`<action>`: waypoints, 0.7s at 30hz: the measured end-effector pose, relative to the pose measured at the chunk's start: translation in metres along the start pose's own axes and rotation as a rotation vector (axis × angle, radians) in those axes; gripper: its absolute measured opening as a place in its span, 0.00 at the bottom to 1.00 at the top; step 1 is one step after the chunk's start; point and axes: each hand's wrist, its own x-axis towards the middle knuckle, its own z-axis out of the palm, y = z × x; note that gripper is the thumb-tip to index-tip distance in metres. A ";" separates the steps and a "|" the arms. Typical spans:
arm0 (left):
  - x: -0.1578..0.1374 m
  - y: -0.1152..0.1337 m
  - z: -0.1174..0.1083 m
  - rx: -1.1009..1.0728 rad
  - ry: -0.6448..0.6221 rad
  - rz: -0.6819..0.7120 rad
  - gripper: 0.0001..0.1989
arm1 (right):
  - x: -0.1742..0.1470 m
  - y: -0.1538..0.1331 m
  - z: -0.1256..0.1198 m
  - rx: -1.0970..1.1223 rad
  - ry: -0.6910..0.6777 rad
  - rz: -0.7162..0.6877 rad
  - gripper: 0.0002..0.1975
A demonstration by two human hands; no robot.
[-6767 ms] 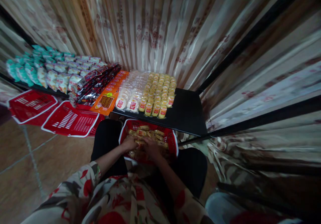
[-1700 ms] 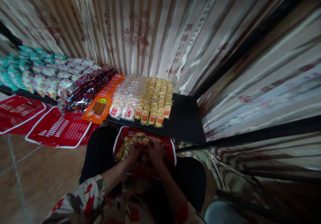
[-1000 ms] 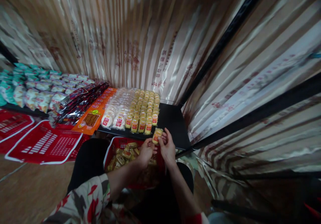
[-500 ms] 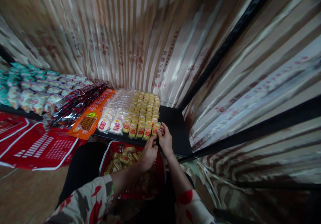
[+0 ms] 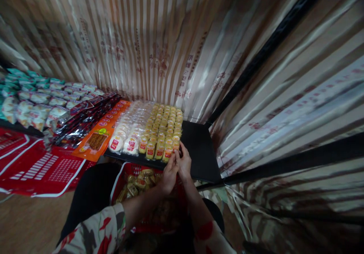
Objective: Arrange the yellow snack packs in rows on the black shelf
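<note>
At the front right end of the rows of small yellow snack packets (image 5: 159, 148), my two hands come together. My right hand (image 5: 185, 162) is closed around the right side of the end yellow snack packet (image 5: 176, 144). My left hand (image 5: 170, 173) meets it from below, its fingers pinched at the packet's lower edge, which they partly hide. Below my forearms, between the knees, a red basket (image 5: 116, 184) holds more loose yellow packets (image 5: 140, 182). White round wrapped snacks (image 5: 131, 144) lie in rows just left of the yellow ones.
The black shelf (image 5: 200, 151) runs on to the right, ending at a dark metal post (image 5: 241, 83). Leftward lie an orange snack bag (image 5: 98, 140), dark red packs (image 5: 82, 123) and white-and-green packets (image 5: 36, 96). Red baskets (image 5: 54, 170) stand below them. Striped sheeting (image 5: 159, 38) hangs behind.
My hands have drawn closer together at the end packet, the left moving up against the right. The view has shifted slightly.
</note>
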 end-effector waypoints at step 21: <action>-0.028 -0.007 -0.021 0.169 -0.002 -0.047 0.17 | -0.029 -0.014 -0.003 -0.025 0.153 0.001 0.23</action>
